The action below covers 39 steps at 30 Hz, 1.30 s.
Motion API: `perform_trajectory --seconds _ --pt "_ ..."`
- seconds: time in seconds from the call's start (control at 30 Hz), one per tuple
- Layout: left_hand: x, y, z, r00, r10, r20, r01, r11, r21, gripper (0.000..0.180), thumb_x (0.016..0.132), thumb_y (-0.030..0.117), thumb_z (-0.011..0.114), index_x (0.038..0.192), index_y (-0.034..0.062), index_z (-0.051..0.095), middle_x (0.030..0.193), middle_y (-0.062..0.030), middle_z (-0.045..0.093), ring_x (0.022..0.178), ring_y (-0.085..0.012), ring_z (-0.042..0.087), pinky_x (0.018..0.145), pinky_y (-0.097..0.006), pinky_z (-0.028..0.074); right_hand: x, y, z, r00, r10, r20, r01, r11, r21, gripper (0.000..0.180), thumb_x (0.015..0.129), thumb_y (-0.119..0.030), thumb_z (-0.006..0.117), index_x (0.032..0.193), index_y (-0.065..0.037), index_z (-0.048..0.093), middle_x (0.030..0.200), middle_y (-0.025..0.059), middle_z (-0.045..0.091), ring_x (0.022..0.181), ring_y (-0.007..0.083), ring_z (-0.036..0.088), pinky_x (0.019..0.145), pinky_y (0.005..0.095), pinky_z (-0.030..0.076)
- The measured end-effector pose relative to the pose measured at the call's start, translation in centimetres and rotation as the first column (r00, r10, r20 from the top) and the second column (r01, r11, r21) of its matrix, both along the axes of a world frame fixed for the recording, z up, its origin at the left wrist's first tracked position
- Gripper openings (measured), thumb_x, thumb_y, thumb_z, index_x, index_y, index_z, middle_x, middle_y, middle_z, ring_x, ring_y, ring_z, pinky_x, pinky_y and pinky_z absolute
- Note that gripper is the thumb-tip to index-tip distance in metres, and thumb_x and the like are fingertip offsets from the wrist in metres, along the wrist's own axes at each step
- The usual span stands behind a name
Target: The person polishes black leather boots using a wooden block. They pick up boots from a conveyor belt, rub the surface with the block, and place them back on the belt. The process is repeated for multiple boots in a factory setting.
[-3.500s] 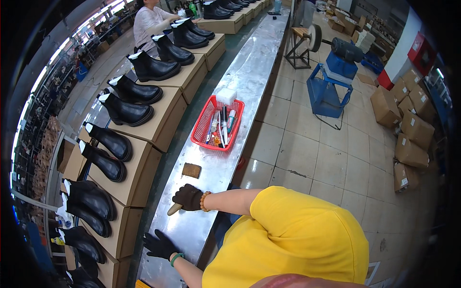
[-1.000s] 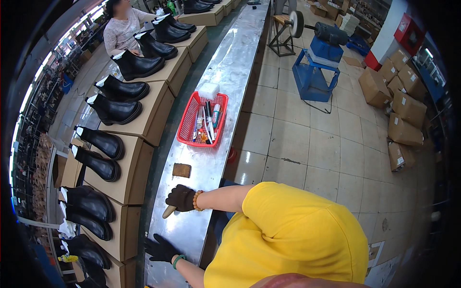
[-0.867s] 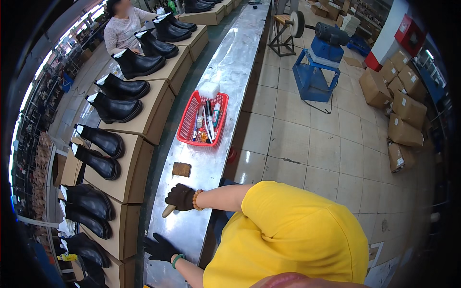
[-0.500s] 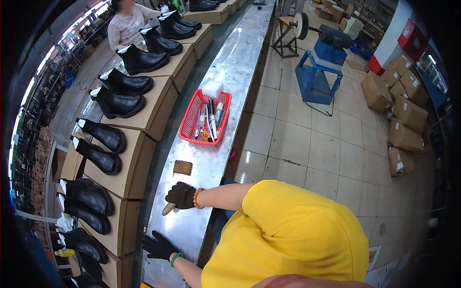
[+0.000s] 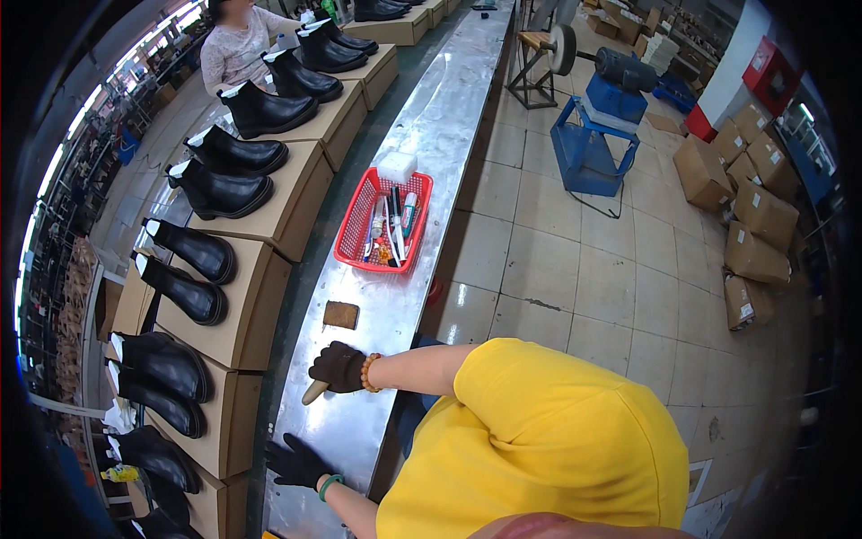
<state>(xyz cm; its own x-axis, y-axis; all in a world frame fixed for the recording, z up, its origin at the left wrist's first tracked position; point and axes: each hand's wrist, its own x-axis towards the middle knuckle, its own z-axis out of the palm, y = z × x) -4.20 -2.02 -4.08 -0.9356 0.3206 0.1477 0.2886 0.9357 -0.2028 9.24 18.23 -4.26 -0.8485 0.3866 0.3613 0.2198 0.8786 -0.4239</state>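
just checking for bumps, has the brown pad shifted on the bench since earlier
No; the brown pad keeps its place on the metal bench, between the red basket and right hand.

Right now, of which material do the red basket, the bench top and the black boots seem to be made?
Red basket: probably moulded plastic, glossy, with regular perforated walls. Bench top: apparently sheet metal, silvery and scuffed, with bright reflections. Black boots: leather or imitation, unclear which, with an even, smooth shine.

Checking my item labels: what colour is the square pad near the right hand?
The square pad is brown; head view shows it best.
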Motion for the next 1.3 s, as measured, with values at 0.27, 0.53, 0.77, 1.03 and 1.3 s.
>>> perform_trajectory --seconds 0.27,0.53,0.77,1.03,1.3 --pt "0.1 -0.4 0.3 1.0 0.006 0.024 -0.007 1.0 0.017 0.06 0.094 0.056 0.029 0.142 0.0196 0.034 0.148 -0.0048 0.033 0.133 -0.0282 0.033 0.104 -0.059 0.023 0.0 -0.4 0.2 1.0 0.01 0.005 -0.01 1.0 -0.017 0.021 0.066 -0.026 0.07 0.081 -0.014 0.062 0.077 0.0048 0.062 0.076 0.0257 0.061 0.07 0.0416 0.047" --pt "-0.3 -0.7 0.0 1.0 0.014 0.022 -0.014 1.0 0.005 0.061 0.094 0.057 0.027 0.143 0.0198 0.033 0.148 -0.0041 0.032 0.134 -0.0275 0.032 0.105 -0.059 0.021 -0.2 -0.7 0.2 1.0 0.006 0.025 -0.005 1.0 -0.03 0.022 0.065 -0.026 0.071 0.082 -0.015 0.062 0.078 0.0042 0.062 0.078 0.0254 0.06 0.07 0.0419 0.046" --pt "-0.2 -0.9 0.6 0.998 0.024 0.05 -0.024 1.0 0.003 0.062 0.094 0.057 0.027 0.142 0.0192 0.034 0.148 -0.004 0.032 0.135 -0.0273 0.031 0.105 -0.059 0.021 0.1 -1.0 1.3 0.997 0.029 0.066 -0.026 0.999 -0.046 0.025 0.069 -0.029 0.072 0.087 -0.013 0.064 0.083 0.0061 0.065 0.081 0.026 0.062 0.075 0.0406 0.047" --pt "-0.3 -1.3 0.3 0.999 0.013 0.035 -0.014 1.0 0.014 0.062 0.094 0.057 0.027 0.142 0.0193 0.035 0.148 -0.0035 0.032 0.135 -0.0272 0.032 0.105 -0.058 0.021 -0.1 -1.3 1.0 0.998 0.022 0.057 -0.021 0.999 -0.032 0.026 0.069 -0.03 0.072 0.086 -0.013 0.063 0.083 0.0056 0.065 0.082 0.0259 0.062 0.075 0.0406 0.047" --pt "-0.5 -1.7 0.3 0.999 0.028 0.047 -0.028 1.0 0.009 0.062 0.094 0.058 0.027 0.143 0.0207 0.033 0.148 -0.0025 0.032 0.135 -0.0267 0.031 0.106 -0.058 0.02 -0.2 -1.7 0.9 0.999 0.018 0.042 -0.017 1.0 -0.021 0.026 0.068 -0.031 0.072 0.085 -0.014 0.063 0.082 0.0051 0.065 0.081 0.0256 0.062 0.074 0.0406 0.047"
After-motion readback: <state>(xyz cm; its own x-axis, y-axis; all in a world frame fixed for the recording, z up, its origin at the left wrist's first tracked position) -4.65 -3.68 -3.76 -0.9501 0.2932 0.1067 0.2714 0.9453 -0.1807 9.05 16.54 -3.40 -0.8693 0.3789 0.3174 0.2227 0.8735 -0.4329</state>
